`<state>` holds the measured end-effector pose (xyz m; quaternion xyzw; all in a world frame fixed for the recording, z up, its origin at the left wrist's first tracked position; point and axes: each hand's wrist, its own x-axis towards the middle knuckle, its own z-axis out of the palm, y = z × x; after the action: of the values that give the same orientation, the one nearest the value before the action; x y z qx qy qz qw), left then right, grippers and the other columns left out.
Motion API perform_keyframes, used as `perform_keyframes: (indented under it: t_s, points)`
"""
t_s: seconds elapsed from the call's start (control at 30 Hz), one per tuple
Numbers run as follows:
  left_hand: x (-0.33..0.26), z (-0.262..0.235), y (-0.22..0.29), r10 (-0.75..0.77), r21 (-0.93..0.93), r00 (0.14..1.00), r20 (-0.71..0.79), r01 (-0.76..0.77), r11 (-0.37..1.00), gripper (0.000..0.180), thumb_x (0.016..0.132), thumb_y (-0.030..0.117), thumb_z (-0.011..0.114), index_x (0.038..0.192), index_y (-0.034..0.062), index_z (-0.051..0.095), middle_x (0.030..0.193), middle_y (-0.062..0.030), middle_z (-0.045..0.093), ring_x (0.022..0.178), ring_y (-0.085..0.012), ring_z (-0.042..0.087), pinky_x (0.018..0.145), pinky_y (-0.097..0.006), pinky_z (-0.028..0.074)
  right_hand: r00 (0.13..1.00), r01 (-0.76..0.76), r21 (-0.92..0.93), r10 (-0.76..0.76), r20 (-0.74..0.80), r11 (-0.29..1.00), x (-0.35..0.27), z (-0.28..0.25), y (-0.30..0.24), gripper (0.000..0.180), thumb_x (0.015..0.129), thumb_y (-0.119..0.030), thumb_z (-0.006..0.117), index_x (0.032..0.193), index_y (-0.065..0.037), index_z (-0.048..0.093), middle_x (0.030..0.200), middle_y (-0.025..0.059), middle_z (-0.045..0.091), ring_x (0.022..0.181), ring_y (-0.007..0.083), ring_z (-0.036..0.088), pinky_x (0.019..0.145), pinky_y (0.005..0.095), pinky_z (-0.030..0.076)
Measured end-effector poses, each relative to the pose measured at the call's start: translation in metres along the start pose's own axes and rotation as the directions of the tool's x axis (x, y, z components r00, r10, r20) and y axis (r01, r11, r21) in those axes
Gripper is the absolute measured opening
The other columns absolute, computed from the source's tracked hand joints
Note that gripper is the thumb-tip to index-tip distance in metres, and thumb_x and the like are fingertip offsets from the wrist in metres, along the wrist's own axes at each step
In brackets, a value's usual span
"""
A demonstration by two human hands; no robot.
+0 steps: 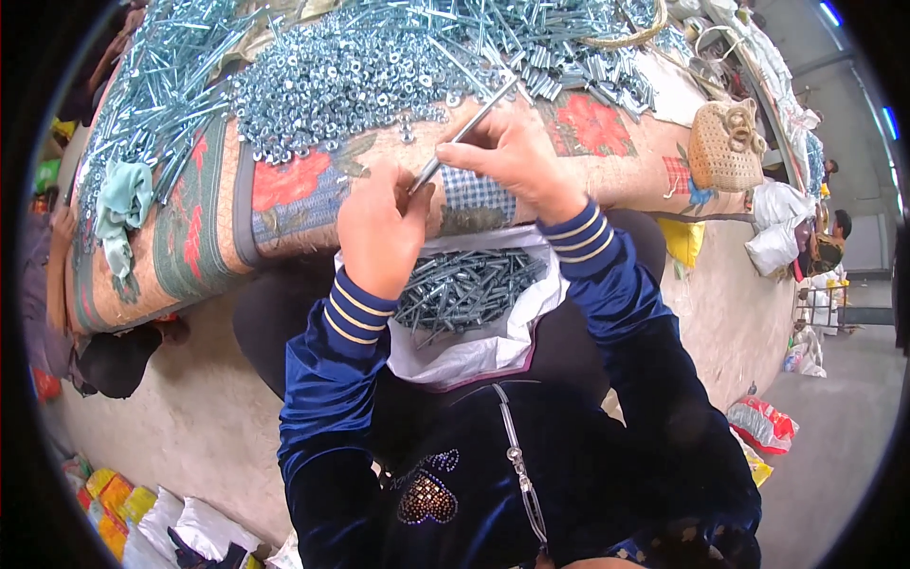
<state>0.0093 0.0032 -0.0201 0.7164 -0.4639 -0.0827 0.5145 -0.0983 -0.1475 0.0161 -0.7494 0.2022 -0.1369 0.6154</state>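
Observation:
Both my hands meet over an open white sack, closed on one long, thin silvery metal bolt (482, 115) that slants up to the right. My left hand (381, 232) pinches its lower end, where a thicker sleeve-like part shows between the fingers. Higher on the shaft, my right hand (519, 159) grips it with thumb and fingers. Whether a small nut sits at my left fingertips cannot be made out. Below them, the white sack (445, 365) lies in my lap with many short dark metal pieces (469, 289) inside.
A patterned cloth (313, 204) covers the work surface ahead. On it lie heaped nuts (332, 95), long bolts (171, 76) and short metal sleeves (588, 71). A teal rag (123, 204) lies left, a woven tan bag (725, 147) right. Other people sit at both sides.

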Motion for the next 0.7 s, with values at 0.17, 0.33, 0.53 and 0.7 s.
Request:
perform_keyframes:
  t_s: [0.17, 0.33, 0.53, 0.7]
  points:
    - [-0.002, -0.009, 0.003, 0.047, 0.125, 0.997, 0.068, -0.055, 0.991, 0.016, 0.076, 0.011, 0.069, 0.079, 0.0030, 0.055, 0.060, -0.0113, 0.057, 0.053, -0.0237, 0.058, 0.051, -0.033, 0.044, 0.999, 0.009, -0.136, -0.004, 0.037, 0.991, 0.000, -0.002, -0.003, 0.019, 0.083, -0.018, 0.068, 0.092, -0.002, 0.066, 0.078, -0.0006, 0.062, 0.067, 0.0047, 0.053, 0.058, 0.0192, 0.042]
    - [0.002, -0.041, -0.003, 0.119, -0.064, 0.809, 0.576, -0.101, 0.993, 0.026, 0.070, 0.027, 0.072, 0.079, 0.0058, 0.058, 0.066, -0.0144, 0.060, 0.065, -0.0340, 0.060, 0.056, -0.043, 0.045, 0.983, -0.117, -0.033, 0.111, -0.149, 0.993, 0.014, -0.088, -0.013, 0.023, 0.085, -0.018, 0.063, 0.099, 0.000, 0.064, 0.085, 0.0047, 0.064, 0.072, 0.0080, 0.059, 0.063, 0.0210, 0.049]
    - [0.003, -0.021, -0.007, 0.170, 0.026, 0.765, 0.621, -0.237, 0.971, 0.033, 0.073, 0.034, 0.069, 0.078, 0.0041, 0.057, 0.065, -0.0186, 0.059, 0.067, -0.0380, 0.059, 0.059, -0.047, 0.045, 0.711, -0.187, -0.819, -0.500, -0.494, 0.543, 0.136, -0.129, 0.053, 0.020, 0.074, -0.014, 0.060, 0.090, -0.002, 0.064, 0.085, 0.0226, 0.064, 0.084, 0.0406, 0.061, 0.075, 0.0444, 0.049]
    - [0.003, -0.020, -0.008, 0.161, 0.037, 0.791, 0.591, -0.226, 0.973, 0.029, 0.076, 0.030, 0.067, 0.076, 0.0038, 0.055, 0.064, -0.0189, 0.058, 0.067, -0.0386, 0.058, 0.059, -0.047, 0.045, 0.748, -0.323, -0.884, -0.482, -0.457, 0.337, 0.157, -0.123, 0.053, 0.016, 0.073, -0.019, 0.060, 0.077, -0.004, 0.063, 0.077, 0.0185, 0.064, 0.079, 0.0370, 0.063, 0.071, 0.0450, 0.050]
